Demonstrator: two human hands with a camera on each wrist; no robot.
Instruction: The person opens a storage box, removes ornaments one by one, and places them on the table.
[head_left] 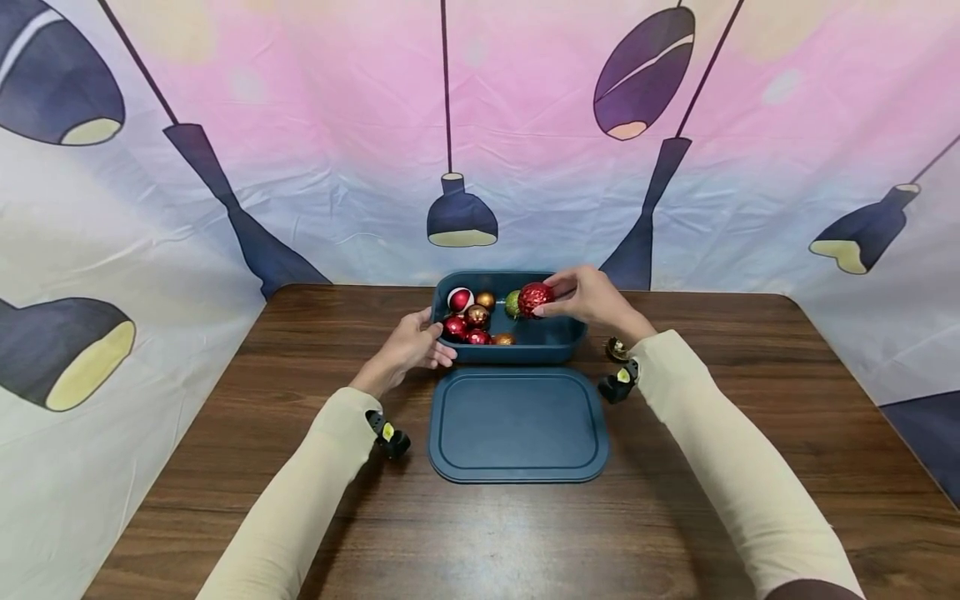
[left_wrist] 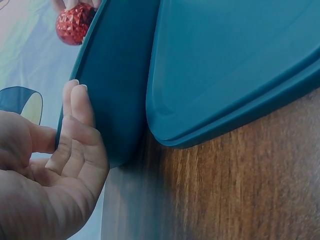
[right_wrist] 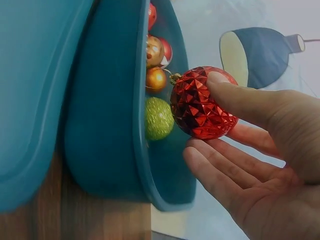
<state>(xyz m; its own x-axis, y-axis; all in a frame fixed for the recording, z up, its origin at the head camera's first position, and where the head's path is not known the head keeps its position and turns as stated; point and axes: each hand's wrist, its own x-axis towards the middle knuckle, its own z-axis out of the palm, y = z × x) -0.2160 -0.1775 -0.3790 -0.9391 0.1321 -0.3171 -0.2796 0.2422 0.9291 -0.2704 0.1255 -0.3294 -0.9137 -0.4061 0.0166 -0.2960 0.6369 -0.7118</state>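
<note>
My right hand point(head_left: 600, 298) pinches a red faceted Christmas ball point(right_wrist: 204, 102) between thumb and fingers, above the right half of a dark teal plastic box point(head_left: 517, 354). The ball's gold cap points toward the box's left part. Below it in the box lies a glittery green ball point(right_wrist: 159, 118). Red, gold and copper balls point(head_left: 477, 316) cluster at the box's left end, among them a red and white one point(head_left: 461, 300). My left hand point(left_wrist: 65, 165) grips the box's left end, the thumb at the rim and the fingers along the outer wall.
A matching teal lid point(head_left: 519, 427) lies flat on the wooden table point(head_left: 495, 542), just in front of the box. Beside my right wrist sits a shiny gold ball point(head_left: 617, 348), partly hidden. A printed cloth with lamp shapes point(head_left: 462, 212) hangs behind the table.
</note>
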